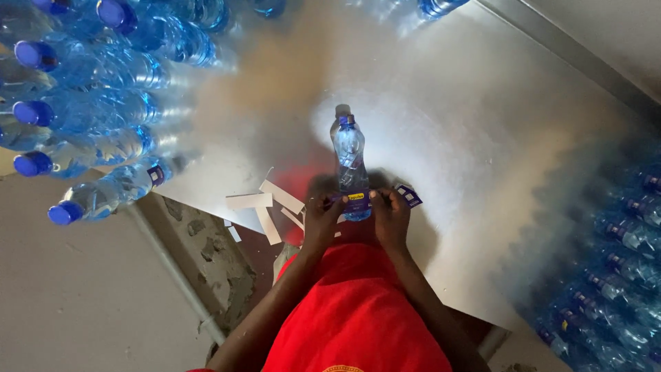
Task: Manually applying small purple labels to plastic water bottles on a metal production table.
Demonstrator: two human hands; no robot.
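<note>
Bottle (349,155) of clear plastic with a blue cap stands upright on a shiny metal table (468,138). Both hands pinch a blue label (365,198) against its lower part, left hand (322,217) and right hand (391,215) closed on the label's ends. White paper strips (265,203) lie beside the left hand.

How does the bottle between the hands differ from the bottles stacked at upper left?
The bottle between the hands stands alone on the metal table, with a blue label strip being pressed on by the left hand and right hand. The stacked bottles lie sideways, piled together. All are clear with blue caps.
</note>
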